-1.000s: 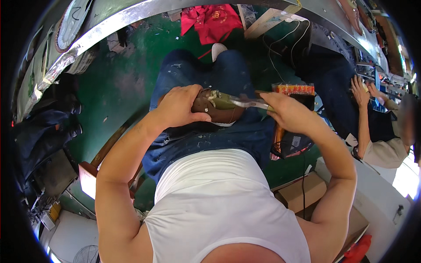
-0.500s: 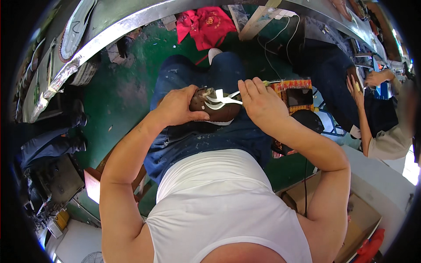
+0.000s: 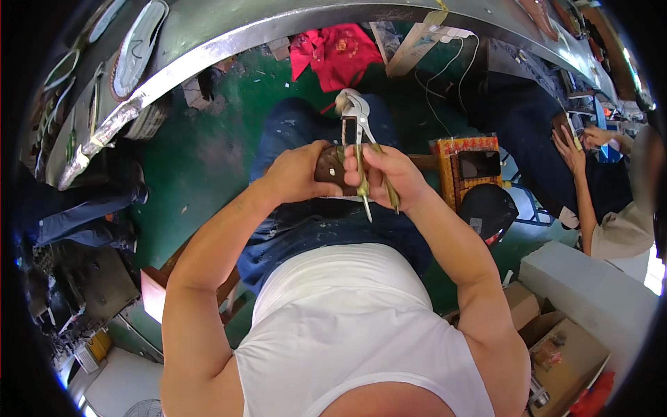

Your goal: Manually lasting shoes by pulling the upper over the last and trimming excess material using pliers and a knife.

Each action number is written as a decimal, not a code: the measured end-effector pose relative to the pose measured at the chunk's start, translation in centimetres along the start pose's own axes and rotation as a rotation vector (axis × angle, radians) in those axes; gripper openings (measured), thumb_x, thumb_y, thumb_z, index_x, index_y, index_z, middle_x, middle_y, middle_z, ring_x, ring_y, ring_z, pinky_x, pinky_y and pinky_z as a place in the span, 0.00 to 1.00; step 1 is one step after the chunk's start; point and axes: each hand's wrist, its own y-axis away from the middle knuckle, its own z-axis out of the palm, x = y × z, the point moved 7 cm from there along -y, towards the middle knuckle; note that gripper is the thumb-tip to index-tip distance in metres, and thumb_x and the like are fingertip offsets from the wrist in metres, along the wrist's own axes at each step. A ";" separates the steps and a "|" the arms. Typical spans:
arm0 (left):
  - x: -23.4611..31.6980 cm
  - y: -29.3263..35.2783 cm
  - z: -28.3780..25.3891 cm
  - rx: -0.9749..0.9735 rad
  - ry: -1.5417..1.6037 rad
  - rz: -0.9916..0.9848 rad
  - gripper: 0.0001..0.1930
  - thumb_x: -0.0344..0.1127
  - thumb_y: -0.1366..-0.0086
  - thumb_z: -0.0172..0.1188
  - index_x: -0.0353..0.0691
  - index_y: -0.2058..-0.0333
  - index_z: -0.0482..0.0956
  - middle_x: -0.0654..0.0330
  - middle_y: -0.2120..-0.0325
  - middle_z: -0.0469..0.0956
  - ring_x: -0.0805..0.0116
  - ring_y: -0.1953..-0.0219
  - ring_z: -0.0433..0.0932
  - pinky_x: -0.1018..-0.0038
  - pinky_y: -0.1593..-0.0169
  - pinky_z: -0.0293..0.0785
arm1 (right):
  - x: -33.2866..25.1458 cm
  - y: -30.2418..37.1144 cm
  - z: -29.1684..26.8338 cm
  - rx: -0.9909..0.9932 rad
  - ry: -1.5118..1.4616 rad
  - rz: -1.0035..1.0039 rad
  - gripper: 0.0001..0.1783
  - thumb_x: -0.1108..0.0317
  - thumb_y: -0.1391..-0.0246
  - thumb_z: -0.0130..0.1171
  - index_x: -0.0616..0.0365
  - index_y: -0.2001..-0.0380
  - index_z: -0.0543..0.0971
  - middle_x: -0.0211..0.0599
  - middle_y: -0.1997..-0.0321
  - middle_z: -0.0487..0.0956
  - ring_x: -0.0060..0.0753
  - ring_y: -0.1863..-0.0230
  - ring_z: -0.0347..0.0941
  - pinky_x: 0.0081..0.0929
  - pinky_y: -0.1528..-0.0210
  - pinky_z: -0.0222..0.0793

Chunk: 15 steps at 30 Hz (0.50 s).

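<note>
A brown shoe (image 3: 329, 167) rests on my lap over the blue jeans (image 3: 278, 135). My left hand (image 3: 297, 171) is closed on its left side, fingers on the far edge and thumb on the near edge. In my right hand (image 3: 390, 174) is a pair of lasting pincers (image 3: 356, 119), gripped by the handles. Their silvery jaws point away from me, above and apart from the shoe. The handle ends stick out toward me below my fingers. My right hand partly covers the right side of the shoe.
A metal-edged bench (image 3: 278, 21) curves across the far side, with a sandal (image 3: 139, 48) on it. Red cloth (image 3: 337, 55) lies on the green floor. To my right are a beaded mat (image 3: 450, 174), a black cap (image 3: 488, 208) and a co-worker's hands (image 3: 571, 149). A cardboard box (image 3: 570, 361) stands near right.
The pincers have come off the shoe and swung upright, jaws now pointing away from me. My right hand has shifted its hold on the handles. My left hand keeps its hold on the shoe.
</note>
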 end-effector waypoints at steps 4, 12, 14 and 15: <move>1.1 3.5 -0.8 0.227 -0.365 0.266 0.61 0.44 0.63 0.80 0.42 0.31 0.53 0.46 0.41 0.63 0.44 0.40 0.65 0.56 0.37 0.62 | -1.1 1.8 -1.0 0.044 0.091 0.051 0.19 0.60 0.32 0.49 0.65 0.47 0.71 0.44 0.48 0.77 0.37 0.49 0.78 0.32 0.59 0.81; -0.8 2.9 -0.9 -0.021 -0.293 0.224 0.55 0.36 0.54 0.76 0.39 0.30 0.50 0.46 0.42 0.67 0.49 0.42 0.70 0.60 0.38 0.64 | -2.0 7.6 -6.5 0.423 0.525 0.069 0.16 0.65 0.34 0.53 0.64 0.49 0.72 0.40 0.56 0.79 0.26 0.62 0.79 0.16 0.76 0.71; -1.2 2.6 -1.2 -0.144 0.329 -0.020 0.57 0.35 0.49 0.75 0.42 0.28 0.43 0.46 0.39 0.66 0.53 0.40 0.71 0.63 0.37 0.64 | -2.5 7.8 -5.7 0.437 0.450 -0.105 0.14 0.69 0.35 0.53 0.63 0.49 0.73 0.34 0.61 0.78 0.20 0.66 0.75 0.14 0.78 0.65; -1.3 2.7 0.0 -0.149 0.333 -0.021 0.57 0.35 0.49 0.75 0.42 0.28 0.43 0.46 0.39 0.66 0.53 0.40 0.71 0.63 0.37 0.64 | -2.0 7.9 -5.4 0.442 0.447 -0.100 0.14 0.69 0.35 0.53 0.63 0.49 0.73 0.34 0.61 0.78 0.20 0.66 0.75 0.14 0.78 0.65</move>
